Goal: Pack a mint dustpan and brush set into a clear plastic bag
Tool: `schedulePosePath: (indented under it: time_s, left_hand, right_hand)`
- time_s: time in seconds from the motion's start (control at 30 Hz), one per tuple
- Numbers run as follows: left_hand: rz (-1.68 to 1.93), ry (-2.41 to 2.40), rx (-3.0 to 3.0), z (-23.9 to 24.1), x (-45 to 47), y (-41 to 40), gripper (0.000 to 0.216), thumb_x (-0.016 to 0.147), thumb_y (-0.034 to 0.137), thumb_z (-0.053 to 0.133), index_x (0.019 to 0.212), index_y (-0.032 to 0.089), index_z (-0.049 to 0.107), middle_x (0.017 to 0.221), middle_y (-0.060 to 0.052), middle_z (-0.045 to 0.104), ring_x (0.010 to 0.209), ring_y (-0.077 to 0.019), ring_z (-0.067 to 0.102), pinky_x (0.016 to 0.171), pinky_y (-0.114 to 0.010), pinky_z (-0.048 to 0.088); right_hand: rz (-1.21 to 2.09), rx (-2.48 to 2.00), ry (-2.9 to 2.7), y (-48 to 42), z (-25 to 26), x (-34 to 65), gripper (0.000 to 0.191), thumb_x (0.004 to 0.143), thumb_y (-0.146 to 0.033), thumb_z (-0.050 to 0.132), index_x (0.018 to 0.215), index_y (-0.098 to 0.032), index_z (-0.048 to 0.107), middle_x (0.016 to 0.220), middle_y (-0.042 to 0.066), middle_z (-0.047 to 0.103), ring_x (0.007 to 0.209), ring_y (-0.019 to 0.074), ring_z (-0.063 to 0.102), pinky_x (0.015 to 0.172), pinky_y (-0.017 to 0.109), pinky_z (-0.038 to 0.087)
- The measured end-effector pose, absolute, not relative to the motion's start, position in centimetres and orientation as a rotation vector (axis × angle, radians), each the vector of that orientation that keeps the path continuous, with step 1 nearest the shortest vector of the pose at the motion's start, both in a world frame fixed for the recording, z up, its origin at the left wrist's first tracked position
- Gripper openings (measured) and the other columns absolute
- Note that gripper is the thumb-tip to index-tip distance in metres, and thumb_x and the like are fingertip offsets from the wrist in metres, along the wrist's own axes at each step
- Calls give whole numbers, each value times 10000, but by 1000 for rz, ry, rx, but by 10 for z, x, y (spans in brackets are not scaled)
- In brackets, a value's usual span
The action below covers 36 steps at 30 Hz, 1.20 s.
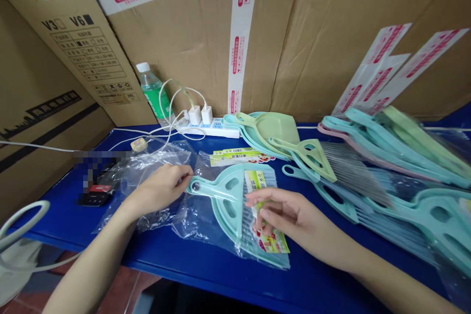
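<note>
Flat blue table (165,256) across the lower frame; at centre, a turquoise plastic dustpan-and-brush set (239,208) in a clear plastic bag (196,225).
Adjusting the wrapped set seems in hand: right hand (289,211) half-curled, contact unclear; left hand (165,189) pinching the set's bagged handle end. Next probably calls for steady holding, sparing the yellow-green printed card (275,241).

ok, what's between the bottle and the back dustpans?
Head view: the power strip, two white chargers plugged into it, and looping white cables.
</note>
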<state>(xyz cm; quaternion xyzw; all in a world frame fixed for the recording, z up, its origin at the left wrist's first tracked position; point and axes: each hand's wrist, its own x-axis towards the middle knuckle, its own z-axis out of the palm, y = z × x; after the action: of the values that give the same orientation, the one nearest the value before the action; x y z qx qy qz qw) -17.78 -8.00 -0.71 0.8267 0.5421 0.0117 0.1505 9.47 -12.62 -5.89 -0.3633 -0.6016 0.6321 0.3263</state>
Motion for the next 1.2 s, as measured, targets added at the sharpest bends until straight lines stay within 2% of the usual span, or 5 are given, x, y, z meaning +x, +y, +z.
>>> schedulePosePath:
  time_s: [0.13,0.37,0.7,0.87,1.2]
  left_hand:
    - [88,1505,2359,-10,-175,-82,273,911,301,320,782,196,536,646,8,564,569,-142,505,585,-271,350]
    - [173,1442,2278,-10,-176,-82,306,923,343,305,846,203,566,585,36,522,515,-130,482,563,-259,359]
    - [236,1427,2209,-4,-180,-79,285,920,340,344,830,189,568,599,37,541,518,-122,502,551,-241,383]
    - [234,1425,2155,-6,-178,-79,281,930,322,326,830,192,555,490,70,453,472,-126,485,536,-243,384]
    - [211,1479,2171,-1,-181,-78,282,926,320,333,803,190,551,518,54,491,481,-122,496,549,-245,386]
  right_hand:
    - [1872,-986,-1499,-127,-59,93,465,784,-551,657,1069,-183,633,828,44,701,752,171,700,639,294,581]
    - [1887,-1179,-1354,-130,-57,87,371,616,-419,804,855,-171,666,688,-21,673,616,155,700,602,265,569]
    - [1869,-1241,-1352,-134,-51,93,348,622,-398,797,874,-195,666,618,-34,671,639,167,698,683,319,590]
    - [1853,-1213,-1416,-134,-51,95,352,643,-399,785,898,-185,671,644,-21,652,596,150,662,637,313,577]
    - [1761,-1159,-1512,-132,-48,106,260,689,-371,748,854,-192,659,714,-22,595,553,115,618,575,274,544]
